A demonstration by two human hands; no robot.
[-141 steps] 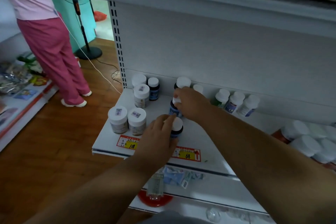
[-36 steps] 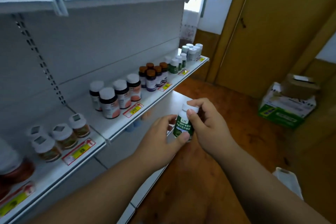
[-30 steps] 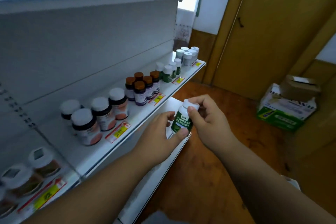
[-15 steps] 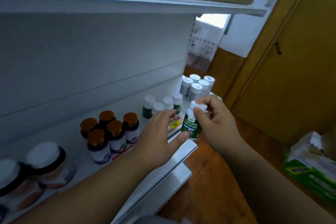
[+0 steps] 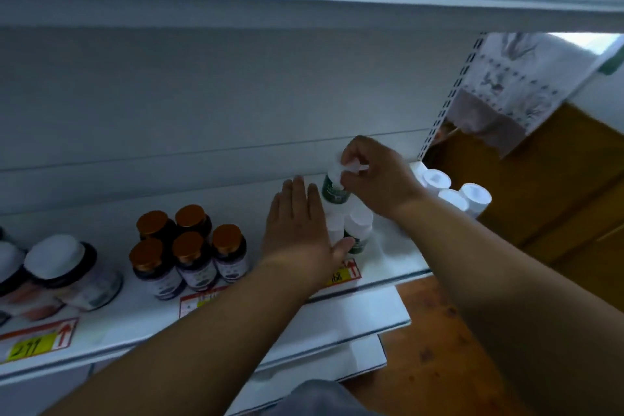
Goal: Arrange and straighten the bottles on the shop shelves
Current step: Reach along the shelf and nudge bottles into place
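Now my right hand [image 5: 374, 179] pinches the green bottle [image 5: 334, 187] by its cap, lowering it behind the white-capped row [image 5: 358, 226] on the shelf [image 5: 388, 267]; my left hand [image 5: 300, 230], fingers flat, steadies that row. Next: set it down squarely.

White shelf [image 5: 388, 263] carries brown-capped bottles [image 5: 189, 246].
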